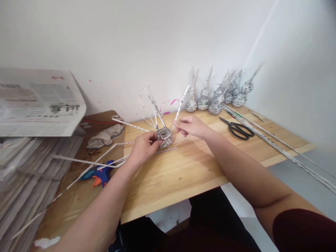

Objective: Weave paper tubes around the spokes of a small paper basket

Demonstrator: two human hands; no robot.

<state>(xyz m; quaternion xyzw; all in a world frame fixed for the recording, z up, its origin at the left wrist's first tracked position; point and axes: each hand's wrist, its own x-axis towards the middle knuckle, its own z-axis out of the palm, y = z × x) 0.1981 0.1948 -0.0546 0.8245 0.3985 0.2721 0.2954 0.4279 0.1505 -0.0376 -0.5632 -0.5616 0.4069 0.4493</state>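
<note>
A small round basket (166, 138) woven from rolled newspaper strips stands on the wooden table. Several paper tubes stick up and out of its rim. My left hand (145, 146) grips the basket's left side, thumb at the front of the wall. Between the thumb and fingers of my right hand (189, 126) is a white paper tube (182, 104) that rises from the basket's right side. Long bent paper strips (86, 161) trail to the left past my left wrist. Where these strips join the basket is hidden by my left hand.
Black-handled scissors (237, 129) and long paper tubes (283, 150) lie on the table (189, 168) at right. Several woven gourd shapes (203, 99) stand by the wall. At left are a blue glue gun (105, 173), a glove (105, 137), newspaper stacks (31, 182) and a newspaper sheet (39, 105).
</note>
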